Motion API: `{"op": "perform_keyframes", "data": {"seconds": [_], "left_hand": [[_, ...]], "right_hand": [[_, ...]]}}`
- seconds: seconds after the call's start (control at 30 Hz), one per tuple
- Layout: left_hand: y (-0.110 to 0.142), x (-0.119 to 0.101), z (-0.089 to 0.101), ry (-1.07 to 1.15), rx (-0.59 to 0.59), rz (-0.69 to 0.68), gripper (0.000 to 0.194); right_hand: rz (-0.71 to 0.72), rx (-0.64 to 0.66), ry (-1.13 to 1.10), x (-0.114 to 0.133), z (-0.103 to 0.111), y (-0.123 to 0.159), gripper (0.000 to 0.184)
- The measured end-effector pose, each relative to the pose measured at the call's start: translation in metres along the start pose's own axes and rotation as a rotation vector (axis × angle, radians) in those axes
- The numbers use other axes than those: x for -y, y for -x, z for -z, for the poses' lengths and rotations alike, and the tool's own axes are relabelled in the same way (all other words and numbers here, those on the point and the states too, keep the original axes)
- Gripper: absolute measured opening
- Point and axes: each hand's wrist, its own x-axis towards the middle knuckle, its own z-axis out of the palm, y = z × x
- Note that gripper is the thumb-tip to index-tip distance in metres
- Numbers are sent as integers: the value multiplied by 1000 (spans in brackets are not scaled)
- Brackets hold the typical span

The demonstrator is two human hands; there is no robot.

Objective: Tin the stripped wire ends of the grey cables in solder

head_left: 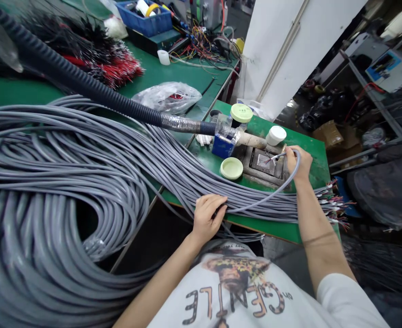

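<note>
Grey cable (276,190) pinched in right hand (299,164) (wires bared), left hand (209,217) pressed on bundle (262,207)

The left hand (208,217) lies palm-down, fingers loosely curled; the right hand (298,163) sits farther forward, wrist bent, fingers pinched closed.

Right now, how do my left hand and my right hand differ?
Your left hand lies open on the bundled grey cables, while your right hand is raised, pinching a single grey cable near its stripped end. Your left hand is near the edge of the green bench; your right hand is beside the square metal tray. Both hands are bare.
</note>
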Motion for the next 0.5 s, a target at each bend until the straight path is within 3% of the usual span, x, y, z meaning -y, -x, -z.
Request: {"op": "perform_keyframes", "data": {"seconds": [0.3, 0.4, 0.5], "left_hand": [[1, 0, 0, -16, 9, 3, 25], [0, 0, 1, -7, 10, 14, 25], [-2, -3, 2, 72, -18, 52, 24]], "right_hand": [[14, 35, 11, -4, -9, 1, 27], [14, 11, -34, 9, 7, 4, 26], [41, -23, -163, 35, 39, 20, 26]]}}
